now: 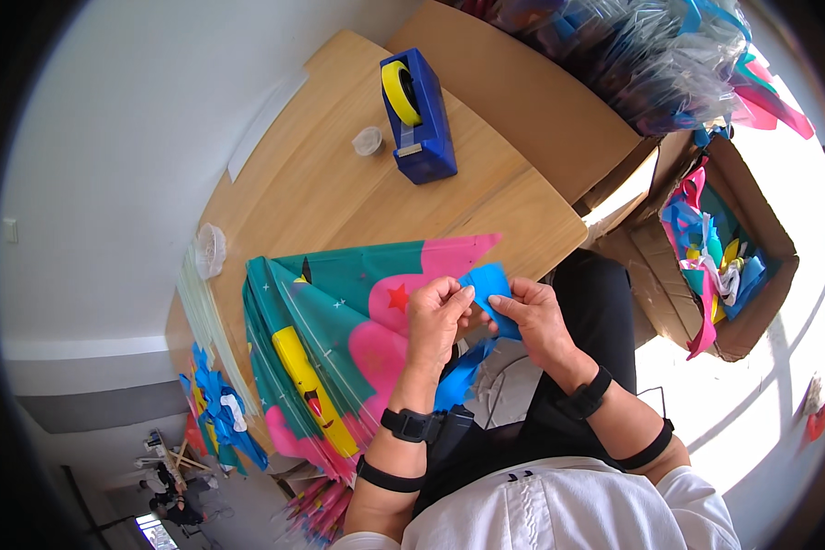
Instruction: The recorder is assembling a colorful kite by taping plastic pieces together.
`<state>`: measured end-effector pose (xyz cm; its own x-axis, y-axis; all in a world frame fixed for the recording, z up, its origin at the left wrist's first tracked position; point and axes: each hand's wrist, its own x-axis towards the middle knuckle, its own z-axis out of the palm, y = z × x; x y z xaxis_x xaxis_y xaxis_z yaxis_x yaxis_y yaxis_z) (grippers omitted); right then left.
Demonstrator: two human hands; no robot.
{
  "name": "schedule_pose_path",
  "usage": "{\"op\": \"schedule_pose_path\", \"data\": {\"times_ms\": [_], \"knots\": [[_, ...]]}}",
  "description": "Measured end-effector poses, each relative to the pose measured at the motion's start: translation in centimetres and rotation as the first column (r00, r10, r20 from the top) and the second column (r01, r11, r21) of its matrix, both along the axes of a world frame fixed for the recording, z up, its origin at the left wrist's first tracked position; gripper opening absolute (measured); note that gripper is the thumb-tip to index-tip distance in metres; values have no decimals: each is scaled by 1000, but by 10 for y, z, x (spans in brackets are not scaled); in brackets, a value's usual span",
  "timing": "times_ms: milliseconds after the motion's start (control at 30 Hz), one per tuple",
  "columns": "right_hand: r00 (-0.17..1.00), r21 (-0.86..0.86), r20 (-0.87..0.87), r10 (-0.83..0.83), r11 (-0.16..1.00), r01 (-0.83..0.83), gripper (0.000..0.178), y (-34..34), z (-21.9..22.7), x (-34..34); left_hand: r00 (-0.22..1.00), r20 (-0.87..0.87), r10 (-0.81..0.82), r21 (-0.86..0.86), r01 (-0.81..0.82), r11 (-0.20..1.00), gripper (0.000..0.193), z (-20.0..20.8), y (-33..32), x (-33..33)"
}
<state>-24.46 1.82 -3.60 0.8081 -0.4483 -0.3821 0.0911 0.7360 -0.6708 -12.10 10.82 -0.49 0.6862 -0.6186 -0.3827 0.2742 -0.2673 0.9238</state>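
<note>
A blue strip of thin fabric or film [492,282] is stretched between my two hands just off the table's near edge. My left hand [440,310] pinches its left side between thumb and fingers. On the other side, my right hand [528,316] grips it with the thumb laid across the front. More of the blue strip hangs down below my hands toward my lap. Beside my left hand lies a folded kite-like sheet [344,298] in green and pink, with a yellow panel [313,390] and a red star on it.
A blue tape dispenser [426,137] with yellow tape stands on the wooden table [293,197], near a small white cup [368,140]. At right is an open carton [763,302] of coloured scraps. Plastic-wrapped bundles [651,73] sit at the top right. Blue pieces [218,399] hang at the left.
</note>
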Motion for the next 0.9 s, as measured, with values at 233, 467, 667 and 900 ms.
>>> {"op": "schedule_pose_path", "data": {"times_ms": [233, 467, 667, 900], "knots": [[996, 39, -1, -94, 995, 94, 8, 3, 2, 1, 999, -20, -44, -28, 43, 999, 15, -4, 5, 6], [986, 16, 112, -125, 992, 124, 12, -1, -1, -5, 967, -253, 29, -75, -49, 996, 9, -3, 0, 6], [998, -347, 69, 5, 938, 20, 13, -5, -4, -10, 990, -144, -3, -20, 0, 1000, 6, -5, 0, 10], [994, -889, -79, -80, 456, -34, 19, -12, 1, 5, 843, 488, -225, 236, 121, 964, 17, -26, -12, 30]]}}
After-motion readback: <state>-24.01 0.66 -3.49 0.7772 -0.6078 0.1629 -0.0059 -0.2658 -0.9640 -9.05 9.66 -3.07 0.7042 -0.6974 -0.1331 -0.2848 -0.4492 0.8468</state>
